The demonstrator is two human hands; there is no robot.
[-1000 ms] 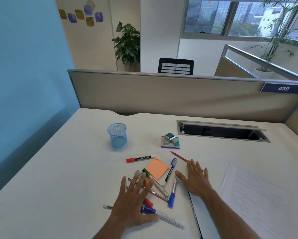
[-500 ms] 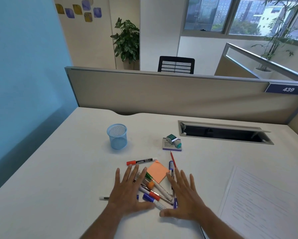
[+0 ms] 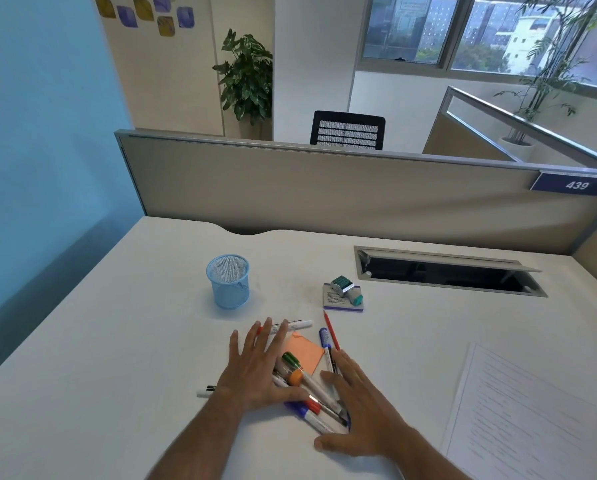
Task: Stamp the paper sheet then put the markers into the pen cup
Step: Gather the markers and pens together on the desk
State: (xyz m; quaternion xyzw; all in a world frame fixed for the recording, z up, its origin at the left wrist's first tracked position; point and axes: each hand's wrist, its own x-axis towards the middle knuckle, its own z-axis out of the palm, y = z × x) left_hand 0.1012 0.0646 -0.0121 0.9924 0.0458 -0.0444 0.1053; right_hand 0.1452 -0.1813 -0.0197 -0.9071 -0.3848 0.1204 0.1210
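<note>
Both hands lie flat with fingers spread, the left hand [image 3: 255,368] and right hand [image 3: 357,407] flanking a heap of markers [image 3: 309,393], neither grip holding anything. The white worktop [image 3: 117,358] carries a blue pen cup [image 3: 228,281], a stamp [image 3: 345,292] and a paper sheet [image 3: 532,410], below a beige partition [image 3: 324,192].

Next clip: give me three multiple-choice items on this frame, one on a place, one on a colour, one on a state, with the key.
1. Where does the stamp sit?
A. on the ink pad
B. in the pen cup
C. on the paper sheet

2. What colour is the pen cup?
A. red
B. blue
C. black

3. What are the two hands doing?
A. lifting the paper sheet
B. lying flat around the markers
C. gripping the stamp

Key: 1 A, the stamp lies on the pad behind the markers. 2 B, its mesh is light blue. 3 B, left hand and right hand are open, palms down, either side of the pile.
</note>
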